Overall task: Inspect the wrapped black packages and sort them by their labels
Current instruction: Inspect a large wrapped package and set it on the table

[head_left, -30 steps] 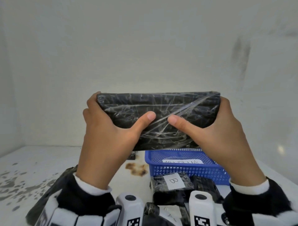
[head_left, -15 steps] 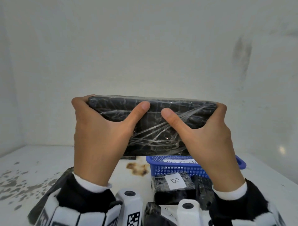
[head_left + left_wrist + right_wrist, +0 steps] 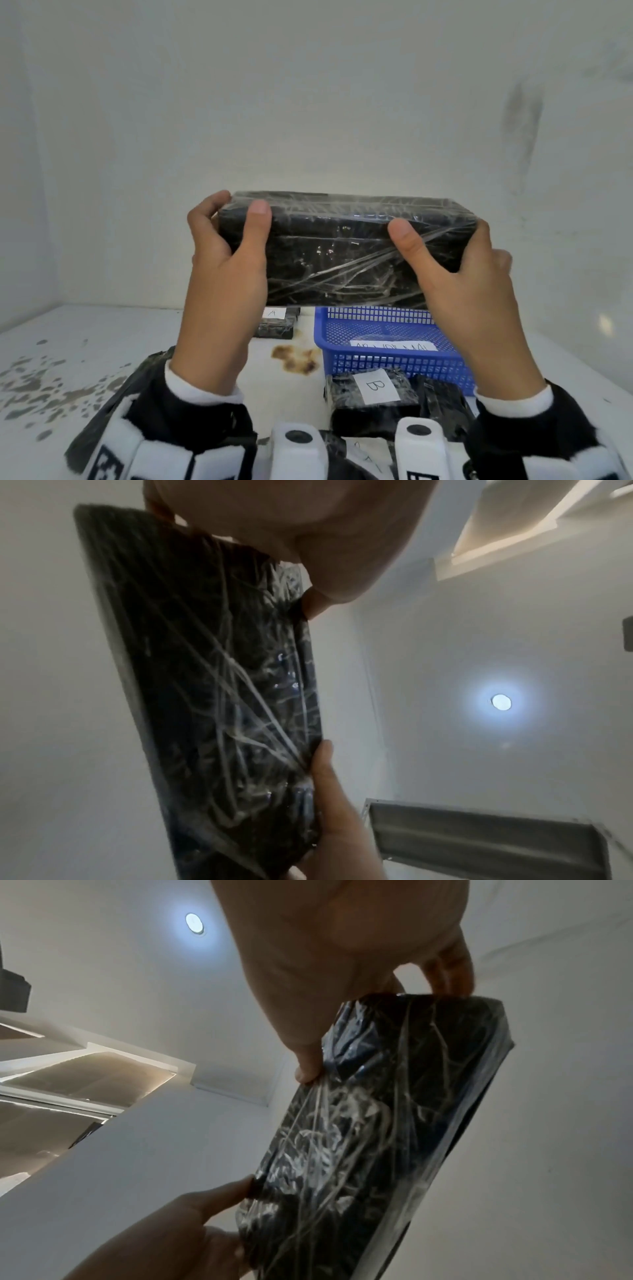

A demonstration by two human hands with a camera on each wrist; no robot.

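Packages [image 3: 370,394] below labelled B (another [image 3: 275,322], A).

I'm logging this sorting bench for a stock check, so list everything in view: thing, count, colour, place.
Held package: 1, black under clear wrap, raised above the table, no label showing.
Package A: 1, black with white label, far on the table, left of the basket.
Package B: 1, black with white label, near side, in front of the basket.
Other packages: at least 1, black, beside B; more partly hidden.
Basket: 1, blue mesh, table right, white slip inside.
Table: 1, white, stained.
Left hand: grips the held package's left end.
Right hand: grips its right end.
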